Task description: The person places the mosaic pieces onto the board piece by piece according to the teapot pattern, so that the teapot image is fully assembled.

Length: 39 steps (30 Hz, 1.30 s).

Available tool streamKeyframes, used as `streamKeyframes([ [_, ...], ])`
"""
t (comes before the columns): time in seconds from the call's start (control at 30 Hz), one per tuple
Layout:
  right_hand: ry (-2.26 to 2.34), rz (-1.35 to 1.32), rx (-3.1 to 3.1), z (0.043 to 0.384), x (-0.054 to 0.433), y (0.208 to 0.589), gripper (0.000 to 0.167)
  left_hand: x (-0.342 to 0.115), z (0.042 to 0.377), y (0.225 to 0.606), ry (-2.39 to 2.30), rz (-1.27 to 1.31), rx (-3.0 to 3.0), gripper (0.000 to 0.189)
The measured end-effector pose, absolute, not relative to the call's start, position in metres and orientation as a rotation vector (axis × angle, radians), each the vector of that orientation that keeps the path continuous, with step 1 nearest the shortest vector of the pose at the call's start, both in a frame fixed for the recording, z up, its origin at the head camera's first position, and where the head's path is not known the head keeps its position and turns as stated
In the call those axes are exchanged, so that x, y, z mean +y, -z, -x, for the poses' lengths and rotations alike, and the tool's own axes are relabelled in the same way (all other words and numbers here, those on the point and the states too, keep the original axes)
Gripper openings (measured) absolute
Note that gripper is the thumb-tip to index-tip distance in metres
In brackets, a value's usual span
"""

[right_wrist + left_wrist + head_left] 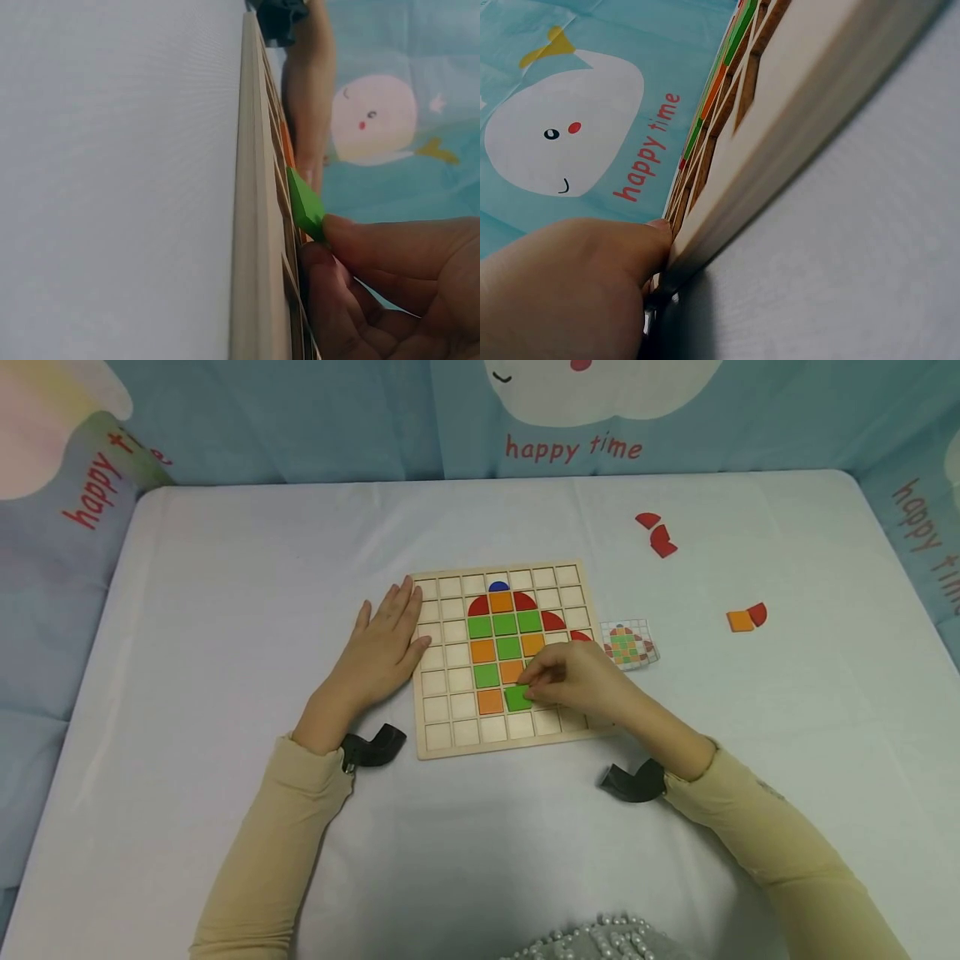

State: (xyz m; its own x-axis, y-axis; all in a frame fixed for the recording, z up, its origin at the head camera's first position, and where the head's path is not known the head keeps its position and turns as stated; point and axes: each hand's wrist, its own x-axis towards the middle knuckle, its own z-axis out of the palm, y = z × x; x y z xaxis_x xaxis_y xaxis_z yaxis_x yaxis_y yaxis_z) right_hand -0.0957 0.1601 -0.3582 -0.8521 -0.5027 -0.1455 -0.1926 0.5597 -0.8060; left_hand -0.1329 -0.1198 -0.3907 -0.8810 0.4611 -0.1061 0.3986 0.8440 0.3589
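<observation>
A wooden grid board (438, 735) lies on the white surface, partly filled with green, orange, red and blue tiles. My left hand (382, 647) rests on its left edge, fingers extended and thumb on the rim, as the left wrist view also shows. Between thumb and fingertips, my right hand (581, 681) pinches a green square tile (306, 206). That tile is tilted over a cell in the lower part of the grid, right of an orange tile (491, 702). The right hand hides some cells on the board's right side.
A small picture card (630, 643) with a coloured grid pattern lies beside the board's right edge. Farther right are an orange square (739, 622) with a red quarter-round piece (758, 613). Several red pieces (660, 537) lie at the back right. Printed blue cloth (300, 427) stands behind.
</observation>
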Motion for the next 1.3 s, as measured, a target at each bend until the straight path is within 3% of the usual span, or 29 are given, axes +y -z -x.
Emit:
streamKeyframes([
  [1.3, 1.221, 0.536, 2.396, 0.0984, 0.1632, 0.3592, 0.011, -0.1201, 0.1327, 0.3905, -0.498, -0.676, 2.83, 0.064],
])
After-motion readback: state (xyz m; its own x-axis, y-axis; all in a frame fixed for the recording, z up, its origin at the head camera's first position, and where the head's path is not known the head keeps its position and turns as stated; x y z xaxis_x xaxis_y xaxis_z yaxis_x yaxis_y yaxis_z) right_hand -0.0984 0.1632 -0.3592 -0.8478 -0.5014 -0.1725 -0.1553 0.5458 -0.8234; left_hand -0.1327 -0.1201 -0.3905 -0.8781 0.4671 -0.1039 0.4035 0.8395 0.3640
